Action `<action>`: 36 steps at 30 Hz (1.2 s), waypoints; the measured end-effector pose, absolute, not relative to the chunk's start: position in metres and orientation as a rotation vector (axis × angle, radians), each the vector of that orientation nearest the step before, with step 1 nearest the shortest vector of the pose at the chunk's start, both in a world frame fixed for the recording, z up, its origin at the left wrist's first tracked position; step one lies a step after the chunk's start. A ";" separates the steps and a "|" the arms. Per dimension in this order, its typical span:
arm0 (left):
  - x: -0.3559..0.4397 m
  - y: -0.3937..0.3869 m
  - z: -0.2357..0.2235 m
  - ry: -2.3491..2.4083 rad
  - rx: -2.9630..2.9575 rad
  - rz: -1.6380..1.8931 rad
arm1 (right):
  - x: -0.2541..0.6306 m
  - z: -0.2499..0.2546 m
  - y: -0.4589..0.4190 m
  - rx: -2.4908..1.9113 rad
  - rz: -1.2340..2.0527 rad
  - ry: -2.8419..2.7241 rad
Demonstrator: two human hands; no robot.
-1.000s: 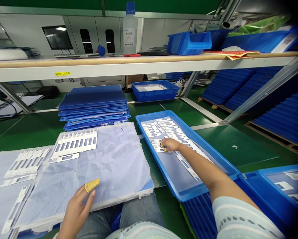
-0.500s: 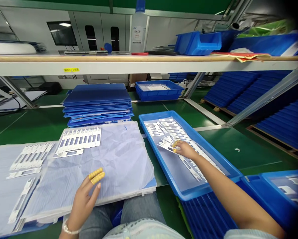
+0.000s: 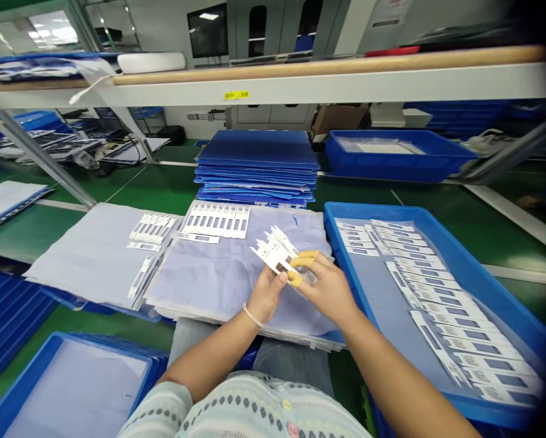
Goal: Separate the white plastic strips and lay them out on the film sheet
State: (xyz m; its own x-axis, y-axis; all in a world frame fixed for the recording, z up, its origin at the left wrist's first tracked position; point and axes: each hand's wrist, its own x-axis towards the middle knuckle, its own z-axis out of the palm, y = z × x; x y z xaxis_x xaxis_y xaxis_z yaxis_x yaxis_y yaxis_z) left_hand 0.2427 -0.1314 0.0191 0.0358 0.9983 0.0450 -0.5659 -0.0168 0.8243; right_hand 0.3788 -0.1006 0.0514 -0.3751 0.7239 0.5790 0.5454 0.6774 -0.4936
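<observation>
Both my hands meet over the paper-covered stack, gripping a fanned bunch of white framed strips with dark windows. My left hand pinches the bunch from below, its thumb in front. On my right hand, yellow finger cots cover two fingers, which close on the right end of the strips. Behind them on the paper lies a neat row of similar white strips, with a single strip crosswise below it. To the right, a blue tray holds rows of the same strips.
A second paper-covered stack on the left bears a small strip group and a lone strip. Blue sheets are piled behind. A shelf beam crosses above; another blue tray stands at the back right.
My right hand has lifted the bunch of strips out of the blue tray and carried it left over the paper. My left hand has come up to grip it too. The view has turned left.
</observation>
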 end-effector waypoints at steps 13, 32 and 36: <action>0.176 -0.162 0.059 0.462 0.421 1.439 | 0.348 0.059 -0.154 -0.646 0.377 -2.006; 0.186 -0.161 0.058 0.502 0.301 1.325 | 0.345 0.031 -0.158 -0.972 0.994 -1.842; 0.186 -0.161 0.056 0.520 0.305 1.302 | 0.344 0.038 -0.158 -1.001 0.728 -1.894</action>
State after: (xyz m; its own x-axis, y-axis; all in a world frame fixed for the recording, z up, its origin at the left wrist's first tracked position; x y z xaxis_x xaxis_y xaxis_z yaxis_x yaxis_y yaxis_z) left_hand 0.1861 -0.1609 0.0565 0.1748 0.9657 -0.1920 -0.8326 0.2490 0.4947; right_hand 0.3445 -0.1584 0.0382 -0.3176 0.8545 0.4111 0.3592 0.5097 -0.7818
